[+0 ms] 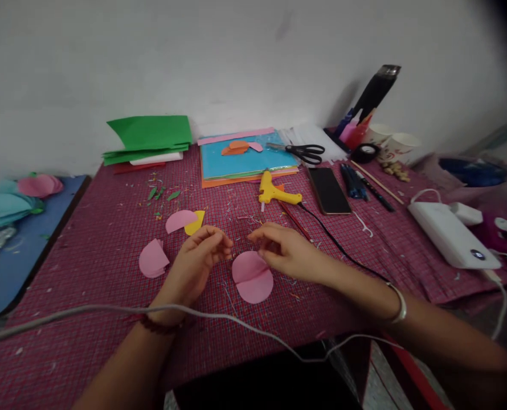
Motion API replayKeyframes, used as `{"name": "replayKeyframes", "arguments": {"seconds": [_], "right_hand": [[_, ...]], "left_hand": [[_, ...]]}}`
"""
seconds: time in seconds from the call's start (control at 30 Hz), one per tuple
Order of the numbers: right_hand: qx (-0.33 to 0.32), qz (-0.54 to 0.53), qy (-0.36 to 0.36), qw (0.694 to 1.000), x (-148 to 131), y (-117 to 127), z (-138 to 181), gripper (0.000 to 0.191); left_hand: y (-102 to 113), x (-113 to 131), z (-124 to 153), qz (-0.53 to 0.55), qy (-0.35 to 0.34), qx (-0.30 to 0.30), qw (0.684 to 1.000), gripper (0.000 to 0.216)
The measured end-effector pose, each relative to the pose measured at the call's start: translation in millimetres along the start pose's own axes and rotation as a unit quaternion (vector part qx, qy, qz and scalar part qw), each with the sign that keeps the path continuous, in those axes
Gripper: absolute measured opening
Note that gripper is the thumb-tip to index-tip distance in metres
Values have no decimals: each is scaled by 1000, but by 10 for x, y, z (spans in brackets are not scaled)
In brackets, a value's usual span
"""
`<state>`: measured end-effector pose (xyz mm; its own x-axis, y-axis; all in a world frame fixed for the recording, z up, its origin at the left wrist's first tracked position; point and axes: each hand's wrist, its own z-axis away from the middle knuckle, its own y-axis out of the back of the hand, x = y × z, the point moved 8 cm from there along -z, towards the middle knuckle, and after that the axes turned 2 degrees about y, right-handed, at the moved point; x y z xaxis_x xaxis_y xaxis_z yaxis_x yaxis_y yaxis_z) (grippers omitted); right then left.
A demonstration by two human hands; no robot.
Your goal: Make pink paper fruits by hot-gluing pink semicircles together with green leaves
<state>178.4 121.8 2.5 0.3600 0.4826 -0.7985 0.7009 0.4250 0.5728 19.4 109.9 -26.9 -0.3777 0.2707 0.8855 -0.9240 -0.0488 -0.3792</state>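
Observation:
A round pink paper piece (253, 287) with a crease across its middle lies on the cloth in front of me. Just above its upper right edge hovers my right hand (281, 247), fingers loosely curved and apart, with nothing visible in them. My left hand (200, 256) is raised to the left of that piece, fingers half curled and apart, seemingly holding nothing. Left of it sits a small stack of folded pink paper (151, 259). Beyond the left hand, a pink half circle (180, 221) overlaps a yellow paper piece (195, 224).
A yellow glue gun (274, 191) trails a black cord rightward. Behind it are scissors (305, 152), coloured sheets (228, 162) and green paper (151, 134). A phone (328, 191) and a white power bank (452, 233) lie right. A pale cable (185, 309) crosses before my left wrist.

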Motion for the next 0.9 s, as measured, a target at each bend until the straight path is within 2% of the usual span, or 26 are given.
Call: {"name": "replayKeyframes", "arguments": {"seconds": [0.1, 0.2, 0.4, 0.53, 0.73, 0.9], "right_hand": [[-17, -7, 28, 999, -58, 5, 27, 30], [-57, -16, 63, 996, -153, -28, 78, 29], [-136, -14, 71, 988, -128, -120, 131, 16], [-166, -37, 76, 983, -87, -132, 126, 23], [-181, -28, 76, 980, -76, -155, 125, 18], [-146, 33, 82, 985, -62, -182, 105, 19]], "left_hand": [[38, 121, -4, -101, -43, -1, 994, 12], [11, 173, 3, -151, -61, -21, 986, 10], [-113, 83, 11, -193, -29, -82, 977, 6], [-112, 57, 2, -197, -19, -82, 977, 5], [-120, 74, 14, -207, -18, -86, 974, 7], [-164, 10, 27, -241, 6, -127, 962, 5]]}}
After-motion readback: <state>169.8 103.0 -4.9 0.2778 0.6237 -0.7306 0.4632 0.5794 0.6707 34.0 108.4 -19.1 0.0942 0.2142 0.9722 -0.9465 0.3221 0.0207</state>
